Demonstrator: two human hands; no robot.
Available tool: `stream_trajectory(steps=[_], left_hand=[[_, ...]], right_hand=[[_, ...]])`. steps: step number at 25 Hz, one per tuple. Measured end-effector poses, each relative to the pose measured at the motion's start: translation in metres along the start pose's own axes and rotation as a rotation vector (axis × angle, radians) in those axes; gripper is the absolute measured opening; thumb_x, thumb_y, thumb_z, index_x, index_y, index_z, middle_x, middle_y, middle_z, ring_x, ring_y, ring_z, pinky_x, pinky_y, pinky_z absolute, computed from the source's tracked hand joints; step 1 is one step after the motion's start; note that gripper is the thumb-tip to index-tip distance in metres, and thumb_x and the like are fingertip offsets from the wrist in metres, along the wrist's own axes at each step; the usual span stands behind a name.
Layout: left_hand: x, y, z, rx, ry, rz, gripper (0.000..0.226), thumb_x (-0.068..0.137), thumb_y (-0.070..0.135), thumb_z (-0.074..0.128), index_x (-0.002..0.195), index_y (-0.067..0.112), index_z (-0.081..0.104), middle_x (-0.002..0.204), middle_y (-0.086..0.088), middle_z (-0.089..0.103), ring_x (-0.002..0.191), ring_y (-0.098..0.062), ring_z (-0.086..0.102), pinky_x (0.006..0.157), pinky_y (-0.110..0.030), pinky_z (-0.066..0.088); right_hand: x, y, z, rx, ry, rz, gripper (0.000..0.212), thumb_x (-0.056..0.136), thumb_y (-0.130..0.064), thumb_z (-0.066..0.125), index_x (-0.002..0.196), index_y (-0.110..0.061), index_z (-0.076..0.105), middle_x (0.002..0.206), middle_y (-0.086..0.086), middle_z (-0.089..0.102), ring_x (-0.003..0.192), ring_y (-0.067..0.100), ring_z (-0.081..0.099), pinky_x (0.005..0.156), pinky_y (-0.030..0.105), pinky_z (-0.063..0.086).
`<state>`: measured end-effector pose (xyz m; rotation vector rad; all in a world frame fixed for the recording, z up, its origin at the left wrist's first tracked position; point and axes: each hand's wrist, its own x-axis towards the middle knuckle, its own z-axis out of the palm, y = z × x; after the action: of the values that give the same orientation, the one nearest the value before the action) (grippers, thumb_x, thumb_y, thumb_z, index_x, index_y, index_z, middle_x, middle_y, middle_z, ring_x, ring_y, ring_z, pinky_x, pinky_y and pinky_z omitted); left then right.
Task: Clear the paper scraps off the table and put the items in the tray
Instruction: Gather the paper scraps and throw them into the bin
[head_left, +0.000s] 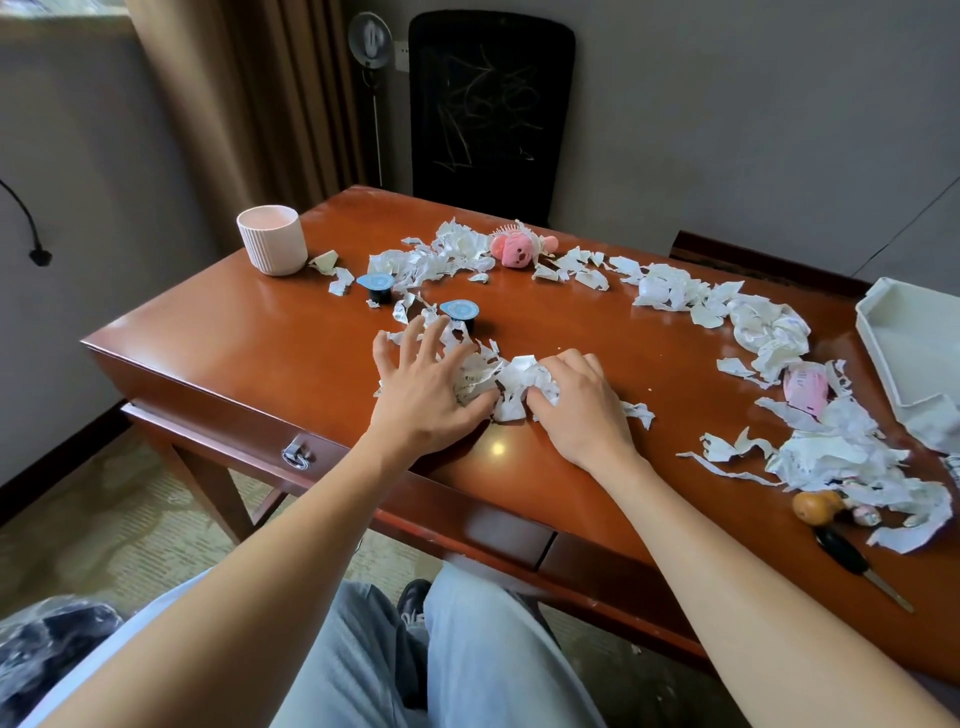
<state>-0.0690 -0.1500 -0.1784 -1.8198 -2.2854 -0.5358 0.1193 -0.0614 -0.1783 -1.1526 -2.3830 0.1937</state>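
Pressing on paper scraps (506, 382) at the front of the worktop (260, 332) with the left grip (428, 389) spread wide. Squeezing a bunch in the curled right grip (576, 410), well apart from the white tray (914, 353) at the right.

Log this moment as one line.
stage: gathering | left hand: spread on paper scraps | right hand: gripping paper scraps | capsules, plush toy: on table | tray: table's right edge

Torn white paper scraps (670, 291) arc across a polished brown wooden table (260, 332), with a ribbed pink cup (271, 240) at its far-left corner, a pink plush toy (517, 249) near the far edge, two blue-lidded black capsules (460, 312) left of centre and a white plastic tray (924, 338) at the right edge.
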Motion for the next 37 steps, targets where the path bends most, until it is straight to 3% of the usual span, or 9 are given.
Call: stream_trajectory(steps=[3,6,12,19,26,28,31,34,37], left_hand=[[0.002,0.000,0.001,0.016,-0.054,-0.046,0.072,0.083,0.080,0.027,0.142,0.042,0.038,0.161,0.001,0.020,0.150,-0.031,0.003,0.109,-0.068,-0.009],[0.003,0.000,0.002,-0.017,-0.100,-0.028,0.068,0.083,0.077,0.029,0.141,0.043,0.038,0.157,0.003,0.028,0.147,-0.028,0.014,0.109,-0.069,0.001],[0.003,-0.001,0.002,-0.081,-0.066,0.000,0.063,0.083,0.073,0.033,0.131,0.036,0.051,0.133,0.001,0.042,0.127,-0.020,0.037,0.107,-0.056,0.017],[0.004,-0.005,0.007,-0.135,0.008,0.031,0.046,0.090,0.064,0.042,0.111,0.026,0.058,0.108,0.003,0.045,0.100,-0.020,0.037,0.093,-0.040,0.029],[0.001,-0.002,-0.004,-0.265,-0.020,0.069,0.039,0.095,0.046,0.054,0.122,0.019,0.058,0.104,-0.001,0.052,0.094,-0.021,0.046,0.080,-0.036,0.040],[0.001,0.000,-0.007,-0.270,-0.040,0.082,0.031,0.096,0.043,0.054,0.102,0.015,0.064,0.095,-0.003,0.051,0.087,-0.022,0.049,0.073,-0.036,0.042],[0.004,0.004,-0.009,-0.249,-0.058,0.048,0.040,0.096,0.042,0.054,0.071,0.010,0.053,0.083,-0.001,0.044,0.070,-0.019,0.045,0.058,-0.034,0.035],[0.007,0.005,-0.013,-0.231,-0.042,0.066,0.037,0.098,0.040,0.053,0.070,0.016,0.049,0.084,0.001,0.043,0.066,-0.018,0.044,0.054,-0.032,0.032],[0.013,0.007,-0.021,-0.228,-0.043,0.070,0.031,0.099,0.040,0.050,0.081,0.016,0.059,0.090,0.000,0.048,0.070,-0.020,0.052,0.057,-0.035,0.043]], right_hand=[[-0.001,-0.002,-0.002,-0.014,0.006,0.012,0.032,0.093,-0.036,0.053,0.119,-0.019,0.061,0.111,-0.005,0.055,0.105,0.016,0.043,0.072,0.032,0.045],[-0.002,-0.004,-0.003,-0.034,0.017,0.012,0.032,0.093,-0.036,0.052,0.119,-0.019,0.061,0.111,-0.004,0.057,0.103,0.017,0.046,0.072,0.031,0.045],[-0.001,-0.002,0.000,-0.048,0.039,0.004,0.033,0.094,-0.037,0.053,0.120,-0.019,0.061,0.111,-0.004,0.059,0.103,0.017,0.048,0.071,0.031,0.046],[-0.003,-0.004,-0.002,-0.057,0.065,-0.039,0.024,0.094,-0.031,0.054,0.112,-0.018,0.062,0.100,-0.004,0.060,0.092,0.016,0.050,0.065,0.027,0.038],[-0.003,-0.004,-0.011,0.082,0.050,0.039,0.027,0.095,-0.025,0.056,0.119,-0.014,0.061,0.111,0.003,0.066,0.098,0.022,0.060,0.071,0.027,0.043],[-0.003,-0.006,-0.012,0.095,0.056,0.053,0.030,0.095,-0.027,0.056,0.121,-0.014,0.061,0.116,0.004,0.066,0.101,0.022,0.060,0.072,0.026,0.042],[0.002,-0.006,-0.017,0.092,0.065,0.063,0.029,0.095,-0.028,0.056,0.119,-0.014,0.061,0.116,0.004,0.067,0.099,0.022,0.061,0.070,0.025,0.040],[0.007,-0.006,-0.024,0.089,0.059,0.069,0.033,0.096,-0.028,0.056,0.125,-0.014,0.060,0.123,0.005,0.065,0.107,0.023,0.061,0.075,0.023,0.042],[0.014,-0.008,-0.032,0.104,0.062,0.061,0.038,0.096,-0.029,0.057,0.131,-0.013,0.057,0.129,0.006,0.063,0.114,0.025,0.060,0.079,0.023,0.042]])
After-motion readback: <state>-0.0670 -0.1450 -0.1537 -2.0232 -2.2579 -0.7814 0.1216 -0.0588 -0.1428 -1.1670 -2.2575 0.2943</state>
